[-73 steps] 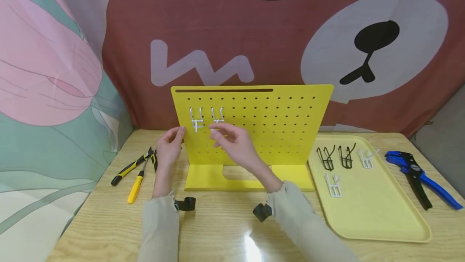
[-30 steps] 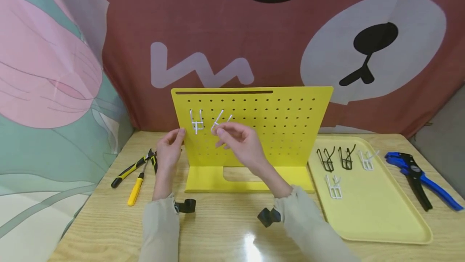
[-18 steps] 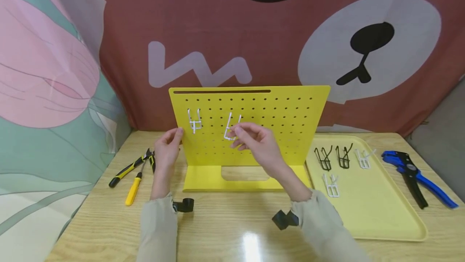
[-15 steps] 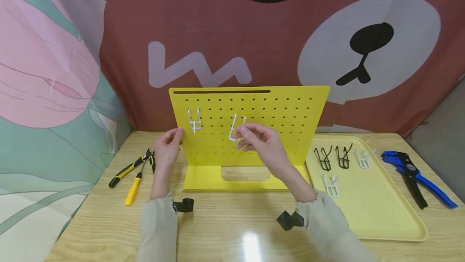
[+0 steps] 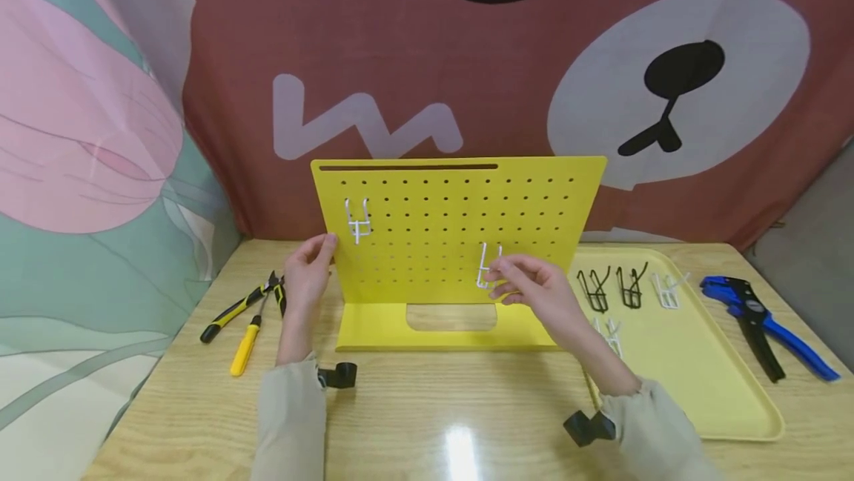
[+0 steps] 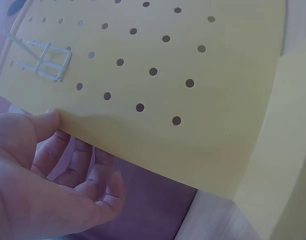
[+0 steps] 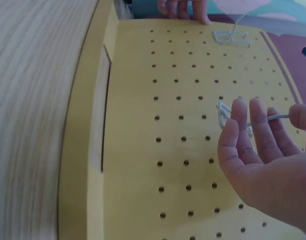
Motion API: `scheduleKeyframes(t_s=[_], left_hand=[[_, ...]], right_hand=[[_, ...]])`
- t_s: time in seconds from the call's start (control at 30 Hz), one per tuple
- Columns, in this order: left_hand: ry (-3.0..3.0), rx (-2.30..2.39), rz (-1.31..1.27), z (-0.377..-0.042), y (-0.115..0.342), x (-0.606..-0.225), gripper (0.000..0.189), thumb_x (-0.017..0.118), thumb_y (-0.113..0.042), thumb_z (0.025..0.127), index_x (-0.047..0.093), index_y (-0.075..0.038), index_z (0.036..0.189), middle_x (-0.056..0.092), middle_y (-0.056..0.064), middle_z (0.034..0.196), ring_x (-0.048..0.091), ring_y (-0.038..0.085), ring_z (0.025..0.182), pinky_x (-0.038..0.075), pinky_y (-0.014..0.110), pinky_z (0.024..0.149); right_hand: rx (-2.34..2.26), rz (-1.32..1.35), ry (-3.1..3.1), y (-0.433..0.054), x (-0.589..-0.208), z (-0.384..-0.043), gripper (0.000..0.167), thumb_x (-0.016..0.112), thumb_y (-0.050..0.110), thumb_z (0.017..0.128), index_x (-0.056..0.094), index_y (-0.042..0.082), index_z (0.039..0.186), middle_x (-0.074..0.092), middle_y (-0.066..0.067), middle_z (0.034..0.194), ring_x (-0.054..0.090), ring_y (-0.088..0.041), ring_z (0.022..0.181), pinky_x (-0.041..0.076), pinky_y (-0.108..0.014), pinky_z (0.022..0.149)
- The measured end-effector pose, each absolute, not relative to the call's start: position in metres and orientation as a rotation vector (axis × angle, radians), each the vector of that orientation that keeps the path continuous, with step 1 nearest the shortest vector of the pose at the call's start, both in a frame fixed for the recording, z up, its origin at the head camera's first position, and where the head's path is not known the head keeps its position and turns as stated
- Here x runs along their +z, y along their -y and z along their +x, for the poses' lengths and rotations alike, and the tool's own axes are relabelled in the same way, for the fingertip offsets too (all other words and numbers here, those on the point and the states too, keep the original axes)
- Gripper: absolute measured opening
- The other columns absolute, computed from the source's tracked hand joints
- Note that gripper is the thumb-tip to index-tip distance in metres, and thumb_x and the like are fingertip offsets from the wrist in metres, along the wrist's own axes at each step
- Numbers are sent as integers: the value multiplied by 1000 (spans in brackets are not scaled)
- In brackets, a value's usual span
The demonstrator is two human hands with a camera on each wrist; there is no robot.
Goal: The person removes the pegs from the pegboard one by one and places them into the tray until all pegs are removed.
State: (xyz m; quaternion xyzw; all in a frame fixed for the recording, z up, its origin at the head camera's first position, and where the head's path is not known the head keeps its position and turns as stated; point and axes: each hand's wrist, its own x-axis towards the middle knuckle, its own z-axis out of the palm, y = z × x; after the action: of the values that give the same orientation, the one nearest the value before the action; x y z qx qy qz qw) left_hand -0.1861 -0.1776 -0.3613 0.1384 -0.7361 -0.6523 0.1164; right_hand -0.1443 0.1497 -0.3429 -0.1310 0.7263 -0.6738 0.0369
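Observation:
A yellow pegboard [image 5: 414,266] stands upright on the table. My left hand [image 5: 308,277] grips its left edge, with the thumb [image 6: 46,122] on the front face and the other fingers reaching behind. My right hand [image 5: 543,296] pinches a white wire pegboard hook [image 5: 483,273], held in front of the board's lower right part with its two prongs pointing up. Part of that hook is hidden by the fingers. A second white hook [image 5: 356,224] hangs in the holes at the board's upper left.
To the right lies a yellow tray [image 5: 694,377] bearing two black hooks [image 5: 596,296] and two white hooks [image 5: 667,302]; my right forearm partly covers one white hook. Beyond it are blue wire strippers [image 5: 754,310]. Cutting pliers [image 5: 233,312] and a yellow screwdriver [image 5: 245,347] lie at left.
The right hand has taken the second white hook off its place beside the hanging one and carried it right and downward across the board. The left hand keeps its grip on the edge.

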Motion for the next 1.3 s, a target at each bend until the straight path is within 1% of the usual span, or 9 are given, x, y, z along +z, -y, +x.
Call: scheduleKeyframes(t_s=[0.2,0.37,0.6,0.7,0.8,0.93,1.1,1.17,1.3], left_hand=[[2153,-1921,416,-187,177,-361,44,57,-41,95,63,-7,122,59,9,118,55,20,102,42,42,91],[2151,-1912,410,-189,177,-361,44,58,-41,95,63,-7,122,59,9,118,55,20,101,43,39,89],[2140,-1914,393,-189,177,-362,45,58,-42,95,63,-6,123,59,9,117,55,19,101,42,41,90],[2143,-1903,399,-188,177,-363,45,58,-43,95,63,-7,123,59,8,116,56,18,100,43,37,87],[2142,-1894,391,-188,177,-363,45,58,-43,94,64,-8,122,60,8,115,56,17,98,44,37,86],[2141,-1895,365,-189,176,-364,45,58,-43,94,64,-8,122,60,7,114,56,17,97,44,39,87],[2149,-1882,392,-188,177,-364,45,58,-43,94,64,-8,122,60,5,111,56,15,95,45,30,80],[2147,-1881,402,-187,178,-364,44,58,-43,94,64,-8,122,60,5,111,56,15,95,45,29,79],[2145,-1888,383,-189,178,-364,45,57,-43,95,64,-8,122,60,7,114,56,17,98,44,35,85]], right_hand=[[-2004,-396,-2321,-178,-349,-138,39,52,26,101,57,-9,117,70,-6,101,67,-17,82,55,-31,73],[-1998,-416,-2366,-202,-350,-131,35,50,22,101,57,-10,115,71,-6,100,68,-16,82,55,-28,72],[-2077,-434,-2340,-234,-351,-124,27,49,18,102,62,-2,114,71,-2,98,69,-15,83,54,-26,71],[-2078,-418,-2335,-246,-352,-123,24,49,17,102,63,3,114,71,-1,99,69,-14,84,54,-25,71],[-2100,-379,-2315,-261,-353,-121,22,49,18,102,65,7,112,71,1,97,69,-14,83,54,-25,71],[-2172,-329,-2276,-280,-357,-117,21,49,16,101,66,8,111,71,0,96,69,-14,83,54,-24,70],[-2170,-290,-2257,-303,-365,-114,22,48,16,102,67,8,109,72,0,94,69,-14,83,54,-25,70],[-2153,-283,-2258,-312,-367,-113,23,47,16,102,67,8,108,72,-1,94,69,-14,83,54,-25,71],[-2111,-247,-2299,-331,-369,-111,22,47,16,102,67,10,110,72,-1,95,69,-13,84,54,-24,71]])
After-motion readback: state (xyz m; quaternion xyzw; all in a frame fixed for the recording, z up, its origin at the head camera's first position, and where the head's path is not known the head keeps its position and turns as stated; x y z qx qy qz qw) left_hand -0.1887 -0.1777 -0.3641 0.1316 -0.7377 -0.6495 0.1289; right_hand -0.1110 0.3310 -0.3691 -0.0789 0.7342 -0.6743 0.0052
